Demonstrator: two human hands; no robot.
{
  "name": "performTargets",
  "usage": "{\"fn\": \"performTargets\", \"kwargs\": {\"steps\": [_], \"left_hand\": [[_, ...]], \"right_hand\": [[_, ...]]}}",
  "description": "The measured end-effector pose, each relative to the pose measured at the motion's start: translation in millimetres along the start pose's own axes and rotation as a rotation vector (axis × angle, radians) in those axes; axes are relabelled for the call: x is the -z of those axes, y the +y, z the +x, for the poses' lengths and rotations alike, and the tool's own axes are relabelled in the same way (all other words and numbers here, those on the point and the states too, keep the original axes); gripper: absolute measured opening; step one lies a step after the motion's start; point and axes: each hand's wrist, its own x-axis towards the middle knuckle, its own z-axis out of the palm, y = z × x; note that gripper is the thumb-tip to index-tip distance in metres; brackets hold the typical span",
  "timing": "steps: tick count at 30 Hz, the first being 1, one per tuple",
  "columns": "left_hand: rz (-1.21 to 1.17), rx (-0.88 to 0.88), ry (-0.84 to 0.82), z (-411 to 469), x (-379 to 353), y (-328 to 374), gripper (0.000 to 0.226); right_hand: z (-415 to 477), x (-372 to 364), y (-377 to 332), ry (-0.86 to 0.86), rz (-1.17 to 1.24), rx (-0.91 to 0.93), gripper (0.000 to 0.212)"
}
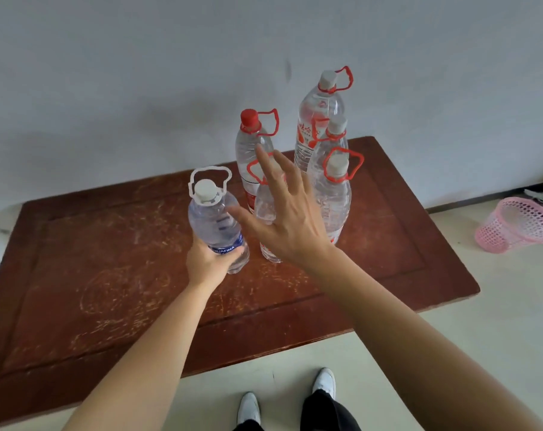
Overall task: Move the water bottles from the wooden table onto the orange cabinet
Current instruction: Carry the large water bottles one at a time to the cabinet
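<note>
Several clear water bottles stand grouped on the scratched brown wooden table. My left hand grips the lower body of a blue-labelled bottle with a white cap and white carry loop. My right hand is spread open, fingers apart, in front of a small bottle with a red loop, which it partly hides. Behind stand a red-capped bottle, a tall bottle with a red label, and two white-capped bottles with red loops. The orange cabinet is out of view.
A grey wall rises behind the table. A pink plastic mesh basket lies tipped on the pale floor at the right. My white shoes stand on the floor below the table's near edge.
</note>
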Motion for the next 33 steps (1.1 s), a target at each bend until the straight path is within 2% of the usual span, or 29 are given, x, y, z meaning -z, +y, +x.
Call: {"fn": "performTargets", "kwargs": {"steps": [2, 5, 7, 10, 12, 15, 18, 20, 22, 27, 30, 33], "left_hand": [[0.051, -0.035, -0.022, -14, 6, 4, 0.053], [0.209, -0.173, -0.069, -33, 14, 1, 0.050], [0.288, -0.248, -0.094, -38, 18, -7, 0.052], [0.383, -0.291, -0.134, -46, 27, -16, 0.065], [0.417, -0.379, -0.139, -50, 28, -23, 0.075], [0.480, -0.527, -0.237, -52, 25, -28, 0.074], [0.572, -0.493, -0.383, -52, 14, -38, 0.076], [0.587, -0.441, -0.390, -58, 8, -45, 0.081], [0.653, -0.464, -0.361, -64, 4, -50, 0.087], [0.893, -0.517, -0.371, -63, 0, -58, 0.098], [0.995, -0.470, -0.434, -58, 2, -58, 0.104], [1.064, -0.422, -0.476, -56, 3, -59, 0.105]], "right_hand": [[0, -7, -8, 0.004, -0.125, 0.038, 0.093], [-8, -20, -8, -0.005, -0.203, 0.064, 0.095], [-18, -25, -4, 0.005, -0.131, 0.081, 0.088], [-47, -25, -3, 0.020, 0.086, 0.103, 0.064], [-72, -22, 1, -0.035, 0.242, -0.002, 0.051], [-110, -20, 11, -0.033, 0.425, -0.354, 0.043], [-137, -27, 27, 0.081, 0.450, -0.679, 0.043], [-147, -30, 36, 0.079, 0.431, -0.799, 0.041], [-153, -32, 46, 0.036, 0.419, -0.882, 0.034], [-156, -40, 70, -0.097, 0.405, -1.034, 0.043], [-162, -49, 83, -0.153, 0.312, -1.025, 0.038], [-159, -58, 82, -0.274, 0.139, -0.911, 0.043]]}}
